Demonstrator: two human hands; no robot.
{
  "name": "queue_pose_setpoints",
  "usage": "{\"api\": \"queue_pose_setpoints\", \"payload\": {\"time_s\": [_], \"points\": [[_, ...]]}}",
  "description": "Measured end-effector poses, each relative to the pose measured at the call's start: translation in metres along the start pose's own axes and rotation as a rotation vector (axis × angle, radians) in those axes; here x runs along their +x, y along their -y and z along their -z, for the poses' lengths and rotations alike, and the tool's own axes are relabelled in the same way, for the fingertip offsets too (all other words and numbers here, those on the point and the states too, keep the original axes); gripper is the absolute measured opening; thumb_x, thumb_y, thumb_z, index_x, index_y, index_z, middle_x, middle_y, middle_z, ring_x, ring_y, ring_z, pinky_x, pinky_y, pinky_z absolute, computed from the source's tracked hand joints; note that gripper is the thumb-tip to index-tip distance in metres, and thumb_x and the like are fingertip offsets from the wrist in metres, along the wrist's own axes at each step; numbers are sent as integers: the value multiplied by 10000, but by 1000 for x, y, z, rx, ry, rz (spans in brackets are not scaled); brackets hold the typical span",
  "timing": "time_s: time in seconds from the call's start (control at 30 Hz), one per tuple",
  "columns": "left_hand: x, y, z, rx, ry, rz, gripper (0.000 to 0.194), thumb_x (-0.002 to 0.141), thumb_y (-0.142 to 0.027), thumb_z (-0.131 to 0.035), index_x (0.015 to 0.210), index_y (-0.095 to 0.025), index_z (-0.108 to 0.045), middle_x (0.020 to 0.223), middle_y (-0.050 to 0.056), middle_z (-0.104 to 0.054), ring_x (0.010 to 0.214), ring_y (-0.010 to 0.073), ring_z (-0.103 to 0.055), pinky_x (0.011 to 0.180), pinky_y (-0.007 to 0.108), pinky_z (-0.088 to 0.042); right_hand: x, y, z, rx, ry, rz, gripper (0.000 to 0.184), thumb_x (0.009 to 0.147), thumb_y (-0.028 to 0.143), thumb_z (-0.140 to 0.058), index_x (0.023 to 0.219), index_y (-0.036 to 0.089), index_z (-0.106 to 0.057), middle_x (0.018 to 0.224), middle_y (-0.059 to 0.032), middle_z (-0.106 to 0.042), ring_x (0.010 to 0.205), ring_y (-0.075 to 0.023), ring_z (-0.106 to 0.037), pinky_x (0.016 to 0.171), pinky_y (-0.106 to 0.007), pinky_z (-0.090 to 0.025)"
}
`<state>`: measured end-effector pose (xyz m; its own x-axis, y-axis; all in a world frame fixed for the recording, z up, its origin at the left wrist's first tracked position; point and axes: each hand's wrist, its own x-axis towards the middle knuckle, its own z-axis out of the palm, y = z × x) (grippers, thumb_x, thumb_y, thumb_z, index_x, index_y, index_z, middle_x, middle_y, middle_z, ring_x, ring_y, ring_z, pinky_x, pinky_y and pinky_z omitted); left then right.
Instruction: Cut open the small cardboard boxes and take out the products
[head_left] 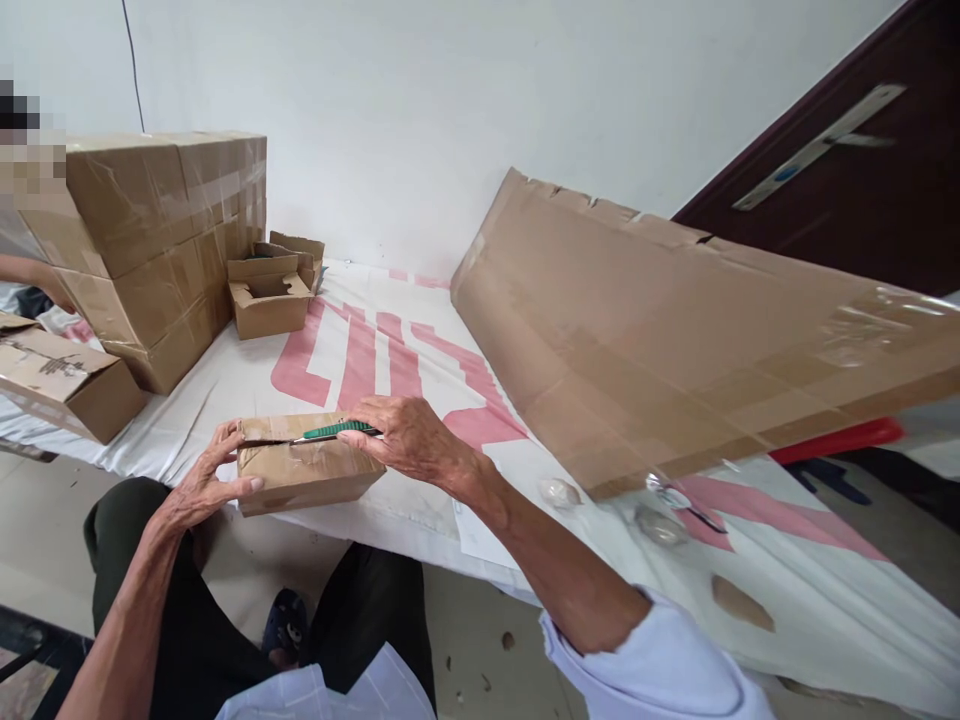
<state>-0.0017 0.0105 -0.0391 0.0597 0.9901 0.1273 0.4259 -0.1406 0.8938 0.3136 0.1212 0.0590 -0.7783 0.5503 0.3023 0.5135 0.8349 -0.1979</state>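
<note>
A small taped cardboard box sits at the near edge of the cloth-covered table, directly in front of me. My left hand grips its left end, with the thumb on the near side and the fingers at the far corner. In my right hand is a green-handled utility knife, pointing left. Its blade lies at the seam along the top of the box, where a dark gap shows at the left part.
Stacked taped cartons stand at the left, beside small open boxes. Another box lies at the left edge, near another person's arm. A large cardboard sheet leans at the right, by crumpled tape.
</note>
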Motion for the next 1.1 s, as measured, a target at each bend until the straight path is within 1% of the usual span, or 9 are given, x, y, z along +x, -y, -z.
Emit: {"api": "queue_pose_setpoints", "payload": {"time_s": [0.13,0.27,0.4,0.5,0.57,0.67,0.8,0.93,1.1], "points": [[2,2,1,7,5,9,628,835,-645,-802,1358,-304,-734,1649,104,-465,1467,383,-516,1185,517,-504,1,0,14,-154,108,-33,281,1091,364,-598,973,196,-790,857,-47,-745,719,-150,-601,616,-295,-269],[5,0,2,20,8,7,637,833,-656,-800,1359,-303,-735,1618,112,-486,1434,377,-534,1167,519,-510,-18,-20,36,-251,121,-96,380,1095,460,-563,925,205,-788,836,-62,-743,676,-161,-577,590,-319,-252],[5,-4,4,37,18,-19,640,844,-656,-793,1375,-303,-732,1563,117,-526,1444,376,-515,1157,525,-514,-51,-51,47,-131,-58,-163,431,1084,457,-539,810,212,-763,785,-60,-729,702,-187,-614,629,-318,-375],[5,-6,4,58,21,-14,656,835,-665,-793,1373,-295,-733,1558,125,-525,1445,381,-515,1153,525,-517,-68,-60,36,66,-234,-199,372,1078,426,-537,883,216,-775,812,-52,-746,736,-196,-658,692,-319,-469],[6,-6,4,69,30,-11,649,842,-665,-781,1377,-302,-729,1562,119,-522,1443,375,-523,1148,512,-524,-69,-54,25,140,-260,-189,330,1070,407,-563,912,212,-778,813,-48,-744,734,-191,-663,694,-312,-479],[7,-7,5,75,27,-12,634,846,-654,-778,1374,-305,-727,1567,108,-521,1444,371,-529,1138,492,-539,-55,-34,11,151,-198,-114,265,1069,362,-595,967,217,-792,846,-41,-749,760,-175,-659,703,-293,-459],[6,-9,4,63,40,-16,626,856,-637,-781,1384,-306,-721,1596,111,-500,1448,375,-527,1138,500,-539,-25,-13,5,24,-85,-38,241,1074,359,-612,1012,226,-803,870,-37,-744,774,-163,-631,665,-282,-380],[5,-10,4,71,41,-19,635,843,-651,-796,1383,-325,-729,1599,106,-510,1441,385,-532,1145,522,-533,-9,-12,5,-81,27,-48,249,1074,384,-633,974,223,-795,889,-40,-745,768,-158,-616,616,-293,-296],[9,-14,-1,57,53,-30,639,841,-643,-807,1386,-318,-730,1591,109,-511,1439,379,-520,1167,532,-515,-18,-20,16,-178,78,-65,297,1099,428,-600,1002,232,-800,898,-49,-752,722,-159,-594,588,-316,-233]]}}
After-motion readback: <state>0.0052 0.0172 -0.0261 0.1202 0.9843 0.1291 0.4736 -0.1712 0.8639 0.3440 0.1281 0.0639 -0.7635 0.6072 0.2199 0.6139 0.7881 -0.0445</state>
